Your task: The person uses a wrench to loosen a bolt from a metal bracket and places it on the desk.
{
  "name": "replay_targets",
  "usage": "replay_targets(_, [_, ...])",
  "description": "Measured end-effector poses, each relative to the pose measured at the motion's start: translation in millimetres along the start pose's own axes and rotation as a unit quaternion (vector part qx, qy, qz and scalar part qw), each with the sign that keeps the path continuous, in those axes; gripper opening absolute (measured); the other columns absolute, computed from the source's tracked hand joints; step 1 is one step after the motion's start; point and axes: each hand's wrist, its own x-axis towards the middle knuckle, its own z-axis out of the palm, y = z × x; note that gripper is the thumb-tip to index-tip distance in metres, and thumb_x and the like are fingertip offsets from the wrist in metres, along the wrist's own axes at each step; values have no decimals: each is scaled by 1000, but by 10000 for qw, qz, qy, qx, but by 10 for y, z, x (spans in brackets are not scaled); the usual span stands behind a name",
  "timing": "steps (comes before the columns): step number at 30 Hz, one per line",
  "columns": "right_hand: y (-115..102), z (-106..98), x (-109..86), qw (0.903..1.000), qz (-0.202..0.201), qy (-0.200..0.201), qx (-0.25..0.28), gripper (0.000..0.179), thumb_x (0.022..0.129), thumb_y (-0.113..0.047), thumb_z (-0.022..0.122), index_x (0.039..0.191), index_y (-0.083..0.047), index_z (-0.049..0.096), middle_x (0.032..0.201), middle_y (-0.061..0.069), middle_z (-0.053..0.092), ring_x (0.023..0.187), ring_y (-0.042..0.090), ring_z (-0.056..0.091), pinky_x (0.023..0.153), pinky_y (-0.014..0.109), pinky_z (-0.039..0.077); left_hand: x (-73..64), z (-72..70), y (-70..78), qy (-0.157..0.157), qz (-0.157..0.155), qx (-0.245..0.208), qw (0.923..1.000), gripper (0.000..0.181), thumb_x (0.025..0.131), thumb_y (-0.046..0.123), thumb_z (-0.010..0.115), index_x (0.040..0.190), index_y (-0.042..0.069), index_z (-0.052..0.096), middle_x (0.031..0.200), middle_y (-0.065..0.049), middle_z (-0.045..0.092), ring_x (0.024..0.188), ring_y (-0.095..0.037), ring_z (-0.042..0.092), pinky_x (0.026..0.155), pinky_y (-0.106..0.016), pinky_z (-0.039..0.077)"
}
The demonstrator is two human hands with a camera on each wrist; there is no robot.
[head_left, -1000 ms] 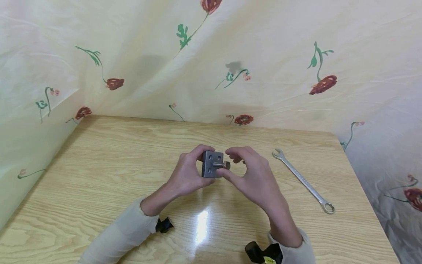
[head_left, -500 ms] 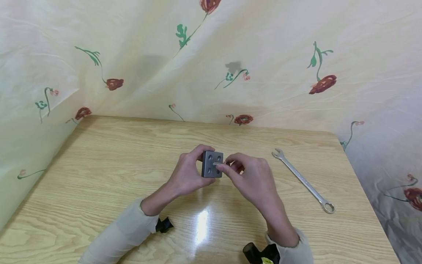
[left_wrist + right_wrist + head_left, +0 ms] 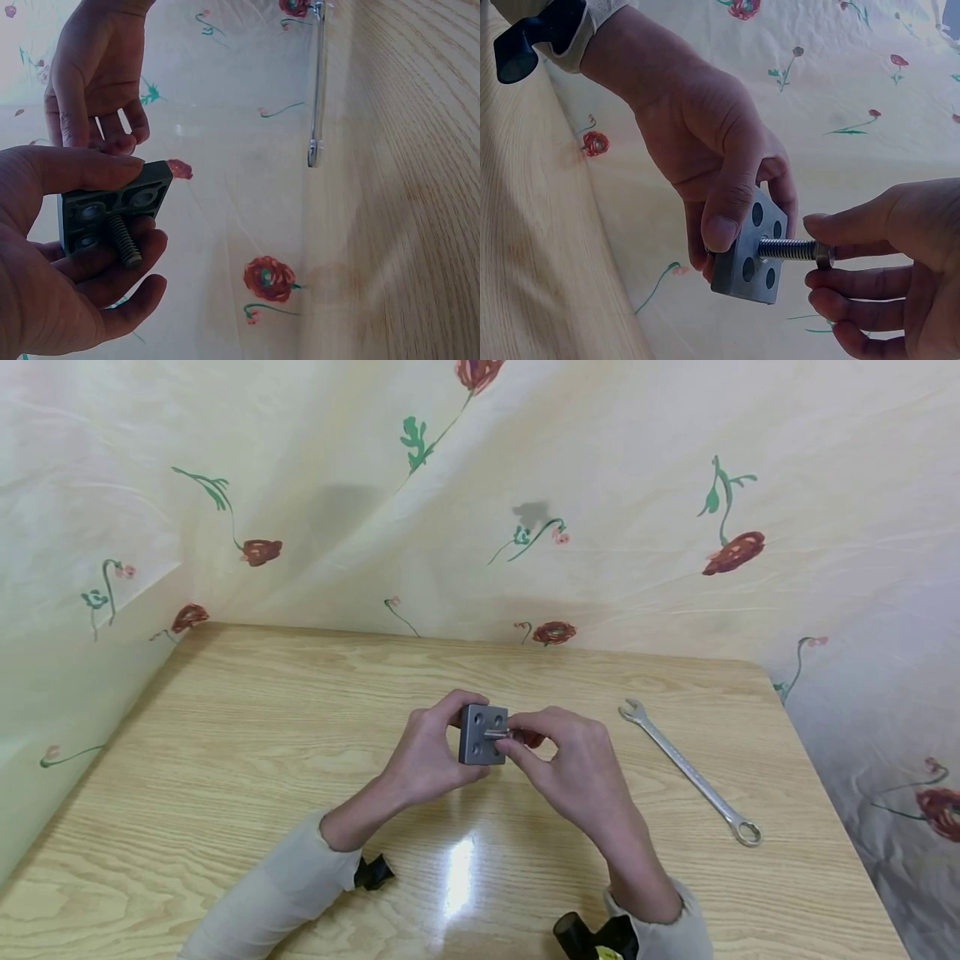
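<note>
My left hand [image 3: 427, 747] grips a dark grey square metal block [image 3: 472, 735] by its edges, with several round holes in its face. A hex bolt [image 3: 791, 250] runs through the block's middle hole. In the right wrist view its threaded shank and head stand out on one side. The left wrist view shows the bolt's threaded end [image 3: 124, 244] sticking out of the block's other face, beside my curled left fingers [image 3: 146, 247]. My right hand [image 3: 573, 760] pinches the bolt head [image 3: 824, 256] between thumb and fingers, right of the block.
A silver combination wrench [image 3: 690, 772] lies slantwise on the wooden table [image 3: 262, 710], right of my hands. Flowered cloth [image 3: 450, 568] hangs behind the table and at its sides. Black wrist cameras [image 3: 375, 871] sit on both sleeves.
My right fingers were spread around the bolt head a second ago, then drew in to it and now pinch it. My left hand and the block have stayed in place.
</note>
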Motion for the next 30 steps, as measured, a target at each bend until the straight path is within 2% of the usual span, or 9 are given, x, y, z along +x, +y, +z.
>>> replay_targets(11, [10,25,-9,9987,-374,255,218,18,71,-5,82,87,-11,77,84,1,70,73,9,64,61,22,48,-2,1,-10,11,5,-46,10000,67,61,1,84,123,5,57,102,-9,73,88,-19,67,86,-40,53])
replay_targets(19, [4,81,-5,9949,-644,488,611,23,68,14,71,77,-7,75,86,2,67,78,14,64,66,26,52,0,1,-4,33,12,-59,10000,67,60,2,84,121,7,57,98,-8,73,87,-18,67,84,-38,53])
replay_targets(24, [4,87,-4,9939,-774,522,584,25,66,19,70,72,-5,74,86,3,66,81,13,64,66,26,54,3,1,-4,43,36,-59,10000,67,60,2,84,121,7,57,97,-7,73,86,-17,68,83,-36,53])
replay_targets(27, [5,57,0,9949,-784,305,553,26,65,17,73,78,-6,74,92,3,65,83,12,63,69,27,54,3,-4,-2,43,44,-78,10000,67,60,2,84,121,7,57,98,-7,73,86,-17,68,84,-37,53])
replay_targets(30, [4,12,5,9968,-647,16,478,31,67,7,80,93,-7,72,103,3,63,90,14,63,76,31,54,3,-12,2,38,32,-104,9999,66,60,1,84,121,7,57,99,-8,73,87,-18,68,85,-38,53])
